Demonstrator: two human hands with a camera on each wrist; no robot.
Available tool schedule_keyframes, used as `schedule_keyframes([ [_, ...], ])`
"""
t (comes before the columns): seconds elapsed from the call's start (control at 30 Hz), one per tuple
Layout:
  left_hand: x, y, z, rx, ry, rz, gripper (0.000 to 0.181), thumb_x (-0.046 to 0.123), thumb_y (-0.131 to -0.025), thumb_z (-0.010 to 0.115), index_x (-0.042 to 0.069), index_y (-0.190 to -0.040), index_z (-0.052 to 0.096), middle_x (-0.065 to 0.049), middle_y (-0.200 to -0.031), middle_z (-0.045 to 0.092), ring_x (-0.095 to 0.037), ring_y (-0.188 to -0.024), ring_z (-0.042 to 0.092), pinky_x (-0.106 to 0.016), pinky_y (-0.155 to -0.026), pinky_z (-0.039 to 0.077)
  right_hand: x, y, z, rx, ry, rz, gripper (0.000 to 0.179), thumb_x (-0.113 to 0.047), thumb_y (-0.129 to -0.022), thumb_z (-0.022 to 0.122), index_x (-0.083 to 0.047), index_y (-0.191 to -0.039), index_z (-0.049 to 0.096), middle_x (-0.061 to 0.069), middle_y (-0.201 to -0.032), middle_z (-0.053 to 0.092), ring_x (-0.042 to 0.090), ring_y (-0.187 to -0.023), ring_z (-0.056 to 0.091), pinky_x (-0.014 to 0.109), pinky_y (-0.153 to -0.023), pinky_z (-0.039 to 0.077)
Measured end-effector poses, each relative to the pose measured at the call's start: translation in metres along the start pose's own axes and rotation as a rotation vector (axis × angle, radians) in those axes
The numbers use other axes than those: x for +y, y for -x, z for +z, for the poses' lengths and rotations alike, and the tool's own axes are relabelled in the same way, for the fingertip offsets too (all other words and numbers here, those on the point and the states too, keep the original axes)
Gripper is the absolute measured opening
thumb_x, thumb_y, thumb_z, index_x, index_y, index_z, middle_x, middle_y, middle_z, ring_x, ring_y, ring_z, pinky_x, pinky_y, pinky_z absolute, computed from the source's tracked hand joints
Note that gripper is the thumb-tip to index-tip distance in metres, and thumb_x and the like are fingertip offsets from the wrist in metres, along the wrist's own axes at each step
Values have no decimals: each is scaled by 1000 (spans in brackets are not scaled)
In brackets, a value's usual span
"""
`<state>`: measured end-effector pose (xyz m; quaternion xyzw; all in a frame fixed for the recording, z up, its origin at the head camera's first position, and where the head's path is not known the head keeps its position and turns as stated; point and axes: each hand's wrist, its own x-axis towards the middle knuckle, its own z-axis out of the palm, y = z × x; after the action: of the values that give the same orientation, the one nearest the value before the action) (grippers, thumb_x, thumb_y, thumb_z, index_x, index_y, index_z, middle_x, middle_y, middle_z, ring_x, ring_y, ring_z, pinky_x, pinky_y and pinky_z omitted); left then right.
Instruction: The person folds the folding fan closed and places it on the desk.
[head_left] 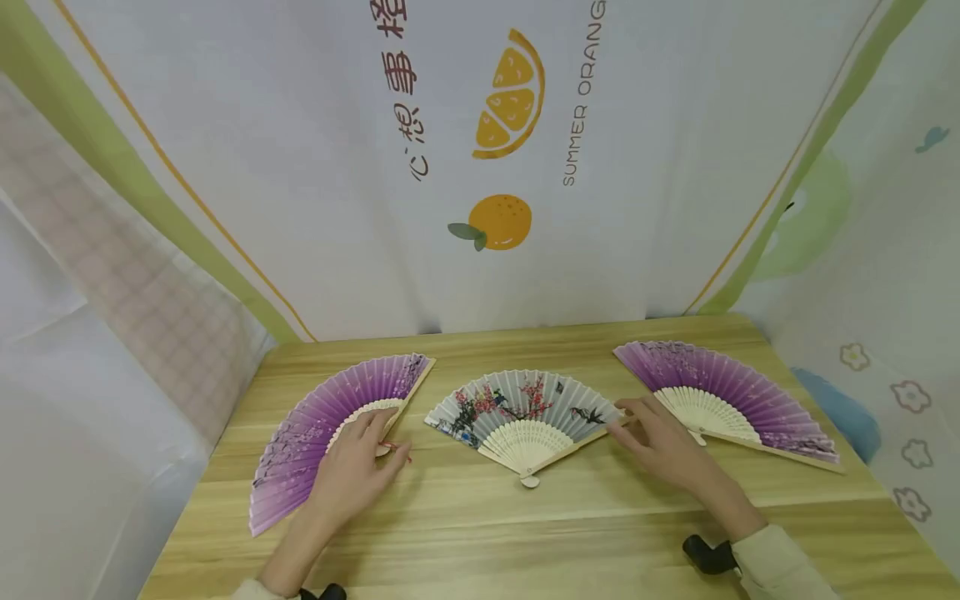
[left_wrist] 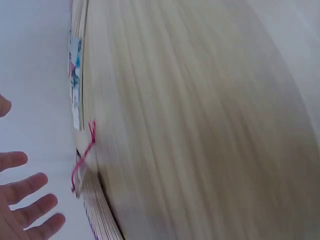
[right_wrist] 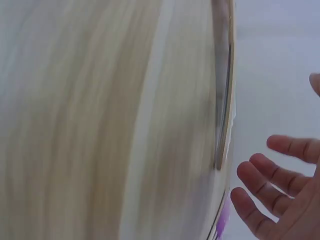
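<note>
Three spread folding fans lie in a row. My left hand (head_left: 348, 467) hovers over the ribs of the left purple fan (head_left: 311, 425), fingers extended and holding nothing. By its thumb shows a short red cord (left_wrist: 82, 160) at that fan's pivot end. In the middle is a white fan (head_left: 528, 408) printed with pink blossoms and birds. My right hand (head_left: 667, 446) is at this fan's right end, overlapping its outer stick in the head view; the right wrist view shows the fingers spread and slightly bent around nothing. Beyond it lies another purple fan (head_left: 723, 383).
The fans rest on a wood-grain table (head_left: 510, 542). A white curtain (head_left: 337, 208) with orange prints hangs behind its far edge, and more cloth hangs along both sides. A black wrist mount (head_left: 708, 556) sits below my right hand.
</note>
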<state>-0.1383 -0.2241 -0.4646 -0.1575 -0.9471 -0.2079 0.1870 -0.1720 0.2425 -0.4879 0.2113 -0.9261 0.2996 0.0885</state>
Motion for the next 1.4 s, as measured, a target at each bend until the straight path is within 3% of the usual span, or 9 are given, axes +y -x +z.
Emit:
schedule_keyframes([
  [0.23,18,-8,9,-13,143,-113,44,24,-89,79,10,-129,64,-5,-108,67,-20,-85,66,-41,-67,56,-8,-1,10,48,-26,106,27,-35,-100,68,-8,-104,70,-5,-89,61,10,-78,56,33,-69,52],
  [0.43,28,-17,21,-82,314,-164,30,19,-92,77,8,-118,68,6,-89,68,-8,-71,66,-32,-63,55,-10,1,15,44,-123,189,23,-37,-99,69,-15,-94,70,-8,-79,59,11,-72,56,29,-65,50],
  [0.6,32,-21,28,-115,395,-178,27,18,-92,76,7,-116,69,5,-87,70,-7,-70,68,-31,-65,57,-16,5,19,29,-215,238,24,-37,-99,69,-13,-96,70,-5,-82,60,12,-73,57,29,-66,50],
  [0.73,35,-23,30,-140,414,-190,27,19,-93,76,6,-116,69,2,-88,71,-11,-71,69,-31,-67,57,-21,6,22,33,-238,257,23,-35,-99,70,-12,-96,71,-4,-83,62,13,-75,59,30,-68,52],
  [1.07,40,-24,42,-194,445,-187,31,22,-92,77,4,-115,67,2,-87,71,-11,-69,66,-28,-64,56,-32,11,28,28,-243,401,36,-47,-96,70,-11,-98,73,-2,-86,67,12,-78,61,32,-72,52],
  [1.23,42,-25,47,-183,428,-156,33,23,-90,79,3,-113,67,3,-84,71,-10,-68,66,-28,-63,56,-36,12,30,27,-251,416,36,-46,-96,70,-11,-97,74,-2,-85,67,11,-78,61,31,-72,52],
  [1.4,41,-28,48,-182,398,-195,36,26,-89,80,3,-114,67,5,-82,70,-9,-69,66,-30,-64,56,-41,13,31,32,-261,419,34,-46,-95,71,-12,-95,74,-3,-83,66,11,-77,60,30,-71,51],
])
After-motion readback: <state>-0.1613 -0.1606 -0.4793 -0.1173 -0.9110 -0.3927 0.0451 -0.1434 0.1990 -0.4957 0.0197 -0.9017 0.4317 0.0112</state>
